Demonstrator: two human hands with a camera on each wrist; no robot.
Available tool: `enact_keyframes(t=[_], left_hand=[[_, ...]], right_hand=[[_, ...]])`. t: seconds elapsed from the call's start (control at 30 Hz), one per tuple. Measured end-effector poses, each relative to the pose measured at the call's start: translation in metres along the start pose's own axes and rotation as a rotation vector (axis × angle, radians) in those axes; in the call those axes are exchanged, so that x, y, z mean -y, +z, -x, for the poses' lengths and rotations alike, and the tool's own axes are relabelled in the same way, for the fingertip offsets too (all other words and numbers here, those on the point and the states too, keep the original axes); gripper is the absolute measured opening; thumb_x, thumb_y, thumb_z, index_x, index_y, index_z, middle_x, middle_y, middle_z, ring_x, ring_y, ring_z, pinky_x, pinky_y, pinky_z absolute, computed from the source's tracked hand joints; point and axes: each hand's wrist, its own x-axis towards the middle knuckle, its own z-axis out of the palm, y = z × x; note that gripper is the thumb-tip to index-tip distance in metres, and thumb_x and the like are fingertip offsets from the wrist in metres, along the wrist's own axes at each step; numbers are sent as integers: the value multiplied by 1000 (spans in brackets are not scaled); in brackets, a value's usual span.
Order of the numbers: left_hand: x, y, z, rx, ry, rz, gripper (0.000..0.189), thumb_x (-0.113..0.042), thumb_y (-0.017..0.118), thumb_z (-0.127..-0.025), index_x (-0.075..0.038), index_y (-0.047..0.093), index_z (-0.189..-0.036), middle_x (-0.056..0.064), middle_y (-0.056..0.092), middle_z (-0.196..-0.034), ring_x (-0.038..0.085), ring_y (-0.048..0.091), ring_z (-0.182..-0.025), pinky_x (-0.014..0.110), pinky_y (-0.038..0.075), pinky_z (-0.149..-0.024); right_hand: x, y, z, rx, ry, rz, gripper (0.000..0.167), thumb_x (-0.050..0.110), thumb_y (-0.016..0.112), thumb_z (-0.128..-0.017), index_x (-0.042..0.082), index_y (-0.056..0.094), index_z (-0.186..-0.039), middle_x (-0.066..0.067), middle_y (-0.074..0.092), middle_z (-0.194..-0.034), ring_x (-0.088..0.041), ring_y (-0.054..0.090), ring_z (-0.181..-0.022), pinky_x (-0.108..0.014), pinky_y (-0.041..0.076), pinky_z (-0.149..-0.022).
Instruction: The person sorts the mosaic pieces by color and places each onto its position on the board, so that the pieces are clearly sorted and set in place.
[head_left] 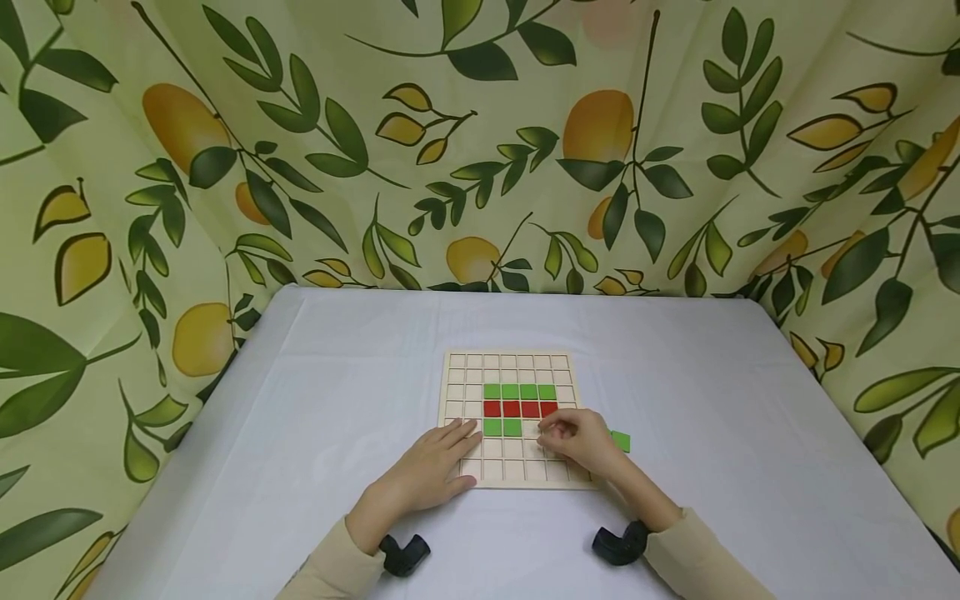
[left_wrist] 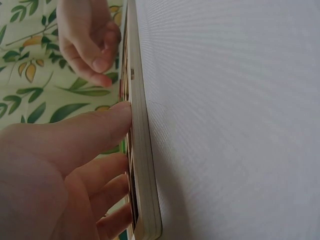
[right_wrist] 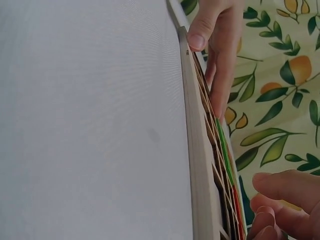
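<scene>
A square wooden grid board (head_left: 510,472) lies on the table, with a row of green square tiles (head_left: 519,392), a row of red tiles (head_left: 521,409) below it, and two green tiles (head_left: 502,427) under those. My left hand (head_left: 435,462) rests on the board's left side, fingers extended; in the left wrist view its thumb (left_wrist: 107,122) touches the board's near edge. Over the board's right part hovers my right hand (head_left: 577,437), its fingers loosely bent beside the two green tiles. Between its thumb (right_wrist: 275,181) and fingers no tile shows in the right wrist view.
Just right of the board a loose green tile (head_left: 621,441) lies partly behind the right hand. White cloth covers the table (head_left: 360,358). A curtain (head_left: 480,167) with fruit and leaves hangs behind it. Black curved pieces (head_left: 405,556) sit at both wrists.
</scene>
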Motion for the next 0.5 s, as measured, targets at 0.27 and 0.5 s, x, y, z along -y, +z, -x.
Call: enact_keyframes(t=[0.27,0.5], left_hand=[[0,-2,2,5,1,3,60,-31,59,-93,-8,41,-146,9,36,-157,32,33,-146,50,32,-119],[0,-1,1,2,-1,7,60,-32,58,-94,-8,41,-146,9,36,-157,31,33,-147,50,31,-119]], right_hand=[[-4,-7,4,-18,-9,-10,14,8,74,-80,-1,71,-90,-2,58,-67,0,45,-55,-14,40,-49],[-7,-16,8,-27,29,5,16,12,75,-81,1,72,-91,-1,57,-67,-1,45,-57,-14,39,-49]])
